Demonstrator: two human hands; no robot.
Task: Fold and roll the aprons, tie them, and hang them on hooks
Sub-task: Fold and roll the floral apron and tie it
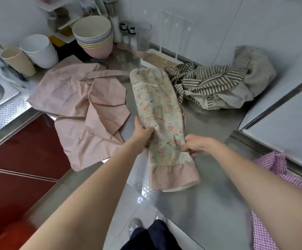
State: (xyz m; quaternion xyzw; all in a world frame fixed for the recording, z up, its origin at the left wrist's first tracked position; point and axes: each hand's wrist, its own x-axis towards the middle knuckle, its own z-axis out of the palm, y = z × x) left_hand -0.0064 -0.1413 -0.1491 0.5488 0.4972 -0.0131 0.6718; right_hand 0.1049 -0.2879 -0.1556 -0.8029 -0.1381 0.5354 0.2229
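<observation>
You hold the folded floral apron (162,112).
Your left hand (143,135) and right hand (196,144) each clench its edges; pink apron (78,98) at nine o'clock.

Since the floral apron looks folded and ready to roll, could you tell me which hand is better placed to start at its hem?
Right, probably: the right hand pinches the floral apron nearer its dotted hem; the left hand holds the opposite edge, farther up.

Head-worn view, facing down, counter (209,204) near
</observation>
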